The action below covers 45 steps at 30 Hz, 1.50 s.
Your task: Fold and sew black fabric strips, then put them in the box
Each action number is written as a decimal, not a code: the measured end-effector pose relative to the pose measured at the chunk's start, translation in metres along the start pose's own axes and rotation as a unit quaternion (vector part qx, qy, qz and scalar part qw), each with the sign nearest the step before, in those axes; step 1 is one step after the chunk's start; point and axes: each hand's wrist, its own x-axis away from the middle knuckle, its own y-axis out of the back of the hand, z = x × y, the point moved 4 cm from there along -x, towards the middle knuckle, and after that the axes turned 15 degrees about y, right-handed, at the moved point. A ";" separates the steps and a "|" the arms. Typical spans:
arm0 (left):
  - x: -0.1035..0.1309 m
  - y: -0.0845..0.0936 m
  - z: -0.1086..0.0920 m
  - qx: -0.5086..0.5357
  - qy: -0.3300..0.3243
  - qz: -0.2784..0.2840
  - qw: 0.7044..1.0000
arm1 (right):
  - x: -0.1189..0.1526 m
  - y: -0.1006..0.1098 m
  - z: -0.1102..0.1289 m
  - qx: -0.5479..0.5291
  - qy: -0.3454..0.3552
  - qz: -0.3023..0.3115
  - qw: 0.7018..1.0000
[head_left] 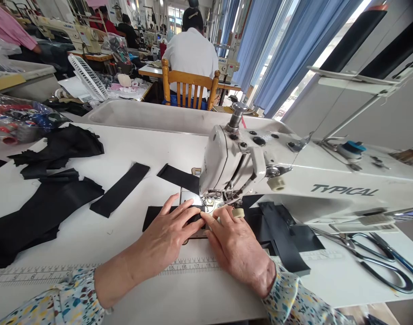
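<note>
My left hand (167,232) lies with its fingers spread over a black fabric strip (151,217) on the machine's needle plate. My right hand (233,241) is bent, its fingertips closed at the strip's right end, just in front of the needle area. The tips of both hands meet there and partly hide the cloth. Over them stands the head of a white sewing machine (342,174). Behind the needle, another black strip (180,177) reaches out to the left. A separate black strip (120,189) lies flat further left.
Black fabric pieces (40,203) are heaped at the left. More black pieces (288,239) lie under the machine arm, with large scissors (379,259) to their right. A printed ruler scale (182,267) runs along the front. Ahead, a person in white (193,54) sits on a wooden chair (189,81).
</note>
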 end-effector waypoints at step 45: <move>-0.007 -0.001 0.001 0.024 0.026 0.001 0.999 | -0.005 -0.004 -0.006 -0.001 -0.008 -0.001 1.000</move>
